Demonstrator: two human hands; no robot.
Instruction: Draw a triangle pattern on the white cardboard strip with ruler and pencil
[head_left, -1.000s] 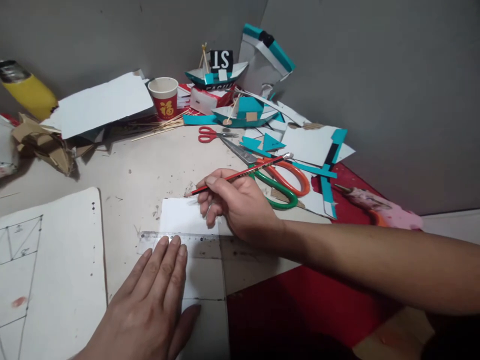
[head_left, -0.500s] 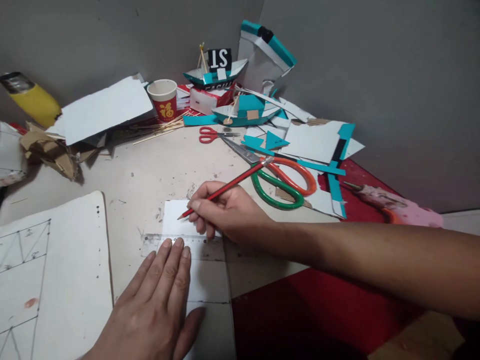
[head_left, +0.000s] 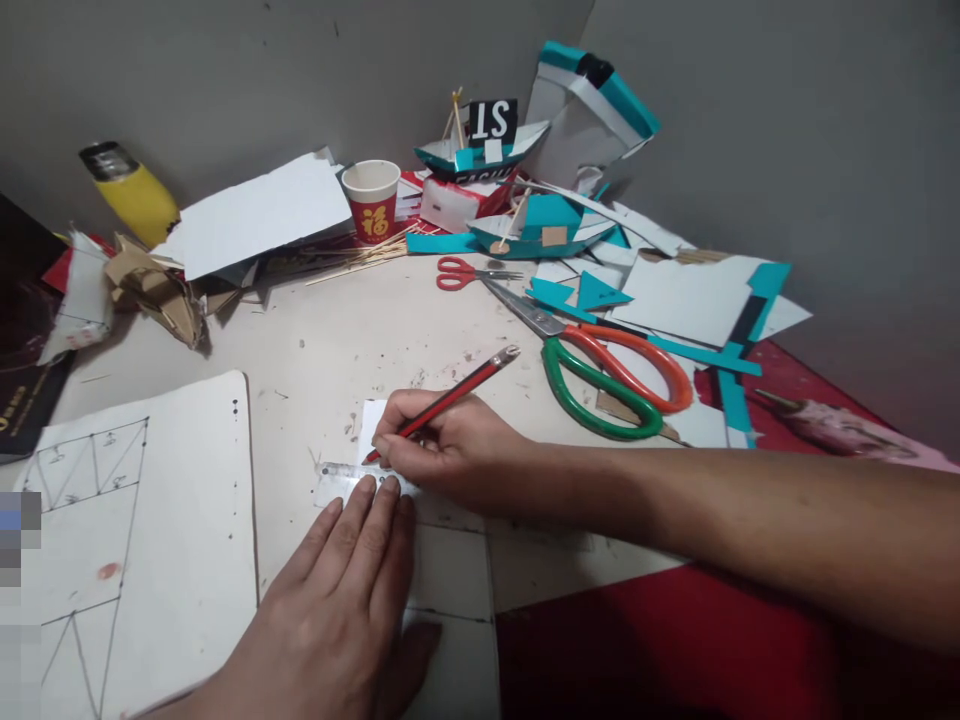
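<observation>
My right hand (head_left: 439,440) is closed around a red and black pencil (head_left: 457,395), its tip down at the upper edge of a clear ruler (head_left: 337,485). The ruler lies across a white sheet (head_left: 454,575) marked with dark cross lines. My left hand (head_left: 337,580) rests flat on the ruler and sheet, fingers stretched out and pointing away from me. Part of the ruler and paper is hidden beneath both hands. To the left lies a larger white sheet (head_left: 195,500) with a drawn truss-like pattern of triangles.
Large scissors (head_left: 600,385) with orange and green handles and small red scissors (head_left: 457,273) lie beyond my right hand. Two cardboard boats (head_left: 547,228), a paper cup (head_left: 373,200), thin sticks (head_left: 360,255), teal and white scraps (head_left: 675,300) and a yellow bottle (head_left: 139,200) line the back.
The pencil tip has come down to the ruler's edge, and my right hand has moved closer to my left. The view has shifted left, so the scene sits further right.
</observation>
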